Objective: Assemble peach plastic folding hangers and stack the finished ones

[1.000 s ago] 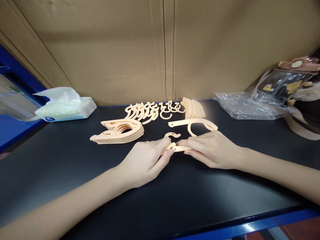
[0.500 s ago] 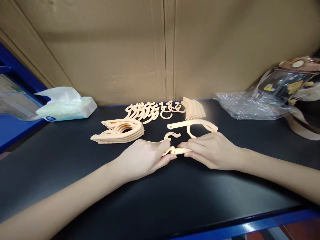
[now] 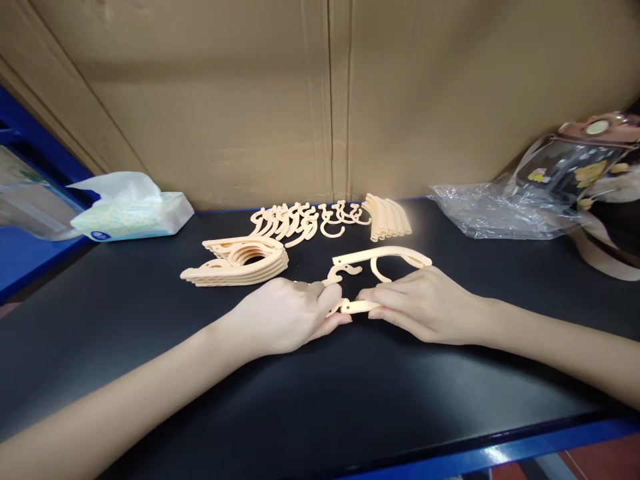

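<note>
Cream plastic parts of a folding clothes hanger are between my two hands above the black tabletop. My left hand (image 3: 290,317) is closed around a hanger piece; a small curved hook end (image 3: 345,270) rises beyond its knuckles. Fingers of my right hand (image 3: 427,303) pinch a hanger arm (image 3: 361,307), whose holed end meets the piece at my left fingertips. Beyond the right knuckles a long curved hanger arm (image 3: 380,255) sticks out to the left, with a curved part below it. How these parts join is hidden by the fingers.
A stack of folded hangers (image 3: 240,263) lies left of centre. Behind are loose hooks (image 3: 285,221) and a row of hanger arms (image 3: 387,217). A tissue pack (image 3: 135,213) stands at left; a clear plastic bag (image 3: 495,210) and a bottle (image 3: 570,163) at right, cardboard (image 3: 225,100) behind.
The long hanger arm beyond my right hand has shifted slightly toward me and left. Both hands keep their hold, with only small shifts.
</note>
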`<act>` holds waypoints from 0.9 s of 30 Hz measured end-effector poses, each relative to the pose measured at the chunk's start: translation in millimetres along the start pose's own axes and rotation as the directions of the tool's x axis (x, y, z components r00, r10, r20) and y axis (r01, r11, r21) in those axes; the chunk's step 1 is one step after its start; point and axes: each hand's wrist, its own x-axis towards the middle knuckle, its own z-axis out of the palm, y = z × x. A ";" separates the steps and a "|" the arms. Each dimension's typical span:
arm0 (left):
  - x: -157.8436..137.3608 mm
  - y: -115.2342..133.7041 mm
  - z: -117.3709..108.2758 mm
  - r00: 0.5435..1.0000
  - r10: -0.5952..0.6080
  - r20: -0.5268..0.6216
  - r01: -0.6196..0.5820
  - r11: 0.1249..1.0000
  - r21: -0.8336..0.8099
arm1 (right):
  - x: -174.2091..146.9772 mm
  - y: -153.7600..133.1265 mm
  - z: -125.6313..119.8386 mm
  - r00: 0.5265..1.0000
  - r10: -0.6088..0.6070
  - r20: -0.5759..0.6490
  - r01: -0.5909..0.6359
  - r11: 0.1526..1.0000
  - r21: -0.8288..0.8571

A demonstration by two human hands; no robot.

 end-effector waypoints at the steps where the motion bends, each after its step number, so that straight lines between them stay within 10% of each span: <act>1: 0.2 0.0 -0.2 1.000 0.006 0.002 -0.006 1.000 0.020 | 0.0 -0.1 -0.3 1.000 0.003 0.001 -0.003 1.000 0.006; 10: 0.2 3.5 -4.3 0.997 0.064 -0.040 -0.053 0.970 0.236 | 0.8 -0.8 -3.1 0.990 0.045 0.131 -0.053 0.996 0.065; 27: 1.8 7.8 -2.9 0.976 0.042 -0.213 -0.009 0.988 0.152 | 2.7 -0.2 -2.1 0.989 0.031 0.145 -0.050 0.990 0.132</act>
